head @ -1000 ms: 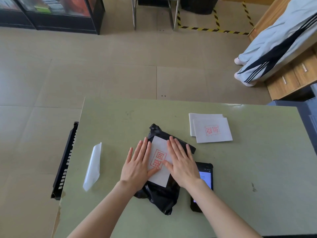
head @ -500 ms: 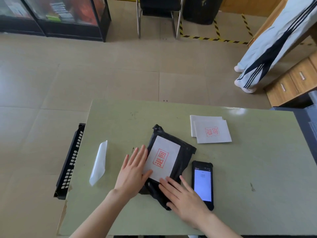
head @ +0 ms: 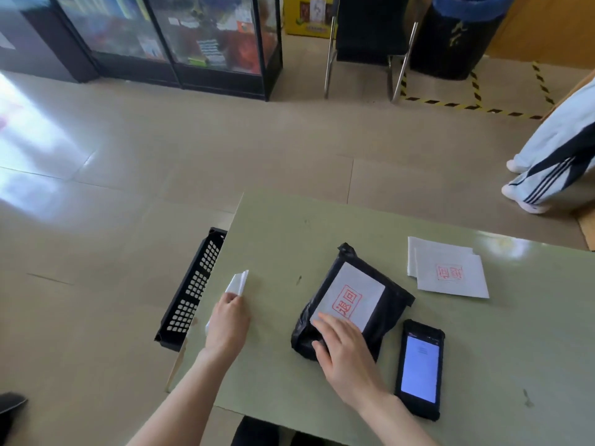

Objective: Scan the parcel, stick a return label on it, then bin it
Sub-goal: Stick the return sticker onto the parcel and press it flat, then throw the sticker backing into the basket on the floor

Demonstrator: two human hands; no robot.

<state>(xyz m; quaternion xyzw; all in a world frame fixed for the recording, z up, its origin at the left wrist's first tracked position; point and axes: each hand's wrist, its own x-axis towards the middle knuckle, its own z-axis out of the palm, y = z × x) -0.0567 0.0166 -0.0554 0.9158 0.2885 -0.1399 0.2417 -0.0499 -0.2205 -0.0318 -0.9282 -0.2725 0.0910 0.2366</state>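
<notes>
Parcel (head: pixel 351 304) x1 (labelled) | right hand (head: pixel 346 349) on it | spare labels (head: pixel 450 272) x2

parcels: 1 (head: pixel 351 304) | stuck labels: 1 (head: pixel 352 296) | loose label sheets: 2 (head: pixel 450 275) | phones: 1 (head: pixel 420 368) | crates: 1 (head: pixel 191 291) | hands: 2 (head: pixel 346 352)

Both forearms are bare from the bottom edge of the view up to the wrist, with no sleeve showing on either; the left hand (head: pixel 227 323) and the right hand (head: pixel 346 350) wear no glove, ring, watch or band; fingernails look short and unpainted; dark clothing shows at the bottom edge between the arms, its kind impossible to tell
</notes>
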